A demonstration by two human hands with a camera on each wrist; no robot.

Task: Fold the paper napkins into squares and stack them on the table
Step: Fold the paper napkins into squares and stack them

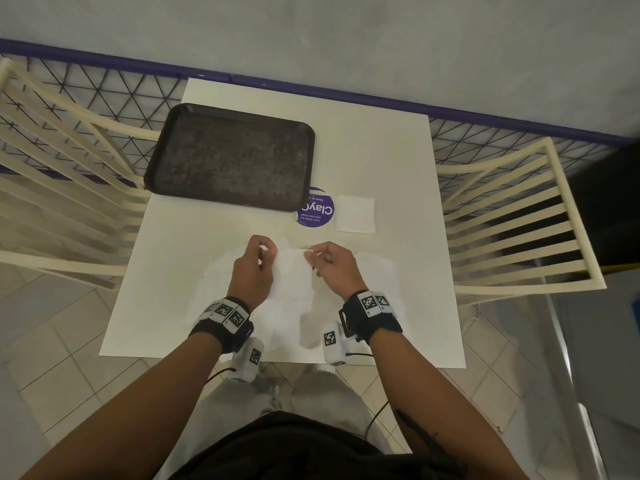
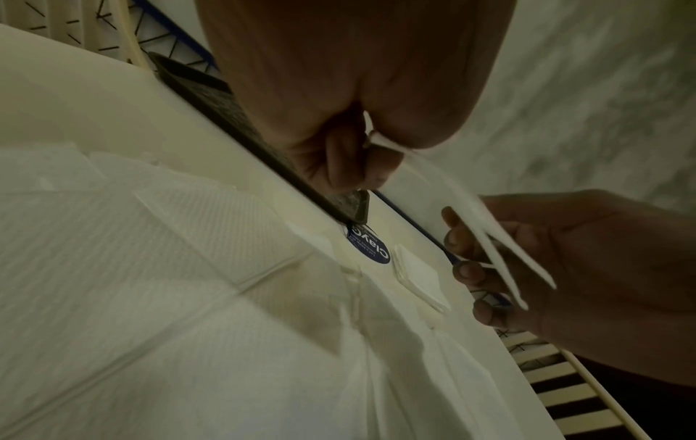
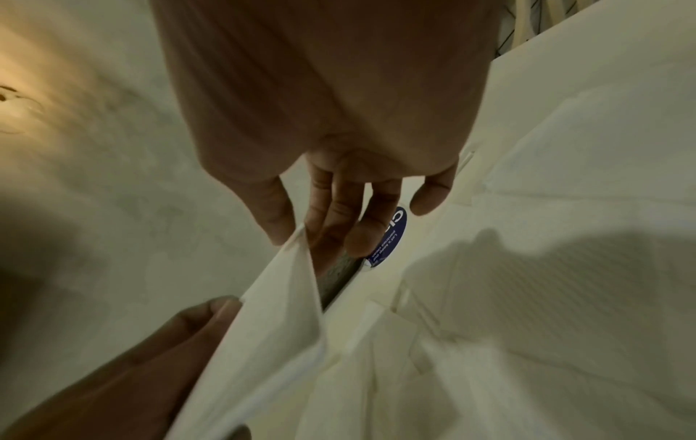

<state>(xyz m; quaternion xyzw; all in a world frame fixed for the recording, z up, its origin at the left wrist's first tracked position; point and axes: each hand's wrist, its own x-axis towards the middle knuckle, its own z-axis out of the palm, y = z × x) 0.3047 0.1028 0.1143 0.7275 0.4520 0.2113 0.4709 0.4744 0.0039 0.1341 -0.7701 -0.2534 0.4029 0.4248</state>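
Note:
A white paper napkin (image 1: 292,271) hangs folded over between my two hands, lifted off the table. My left hand (image 1: 258,263) pinches its left top corner, and my right hand (image 1: 330,263) pinches its right top corner with thumb and forefinger. From the left wrist the napkin (image 2: 471,220) shows as two layers running from my left hand (image 2: 361,148) to my right hand (image 2: 501,259). From the right wrist, my right hand (image 3: 301,235) pinches a corner of the napkin (image 3: 275,312). Several unfolded napkins (image 1: 374,282) lie spread beneath. A folded square napkin (image 1: 355,214) lies farther back on the right.
A dark empty tray (image 1: 230,155) sits at the back left of the white table (image 1: 398,150). A purple round sticker (image 1: 317,211) lies between the tray and the folded square. Cream slatted chairs (image 1: 512,220) flank the table.

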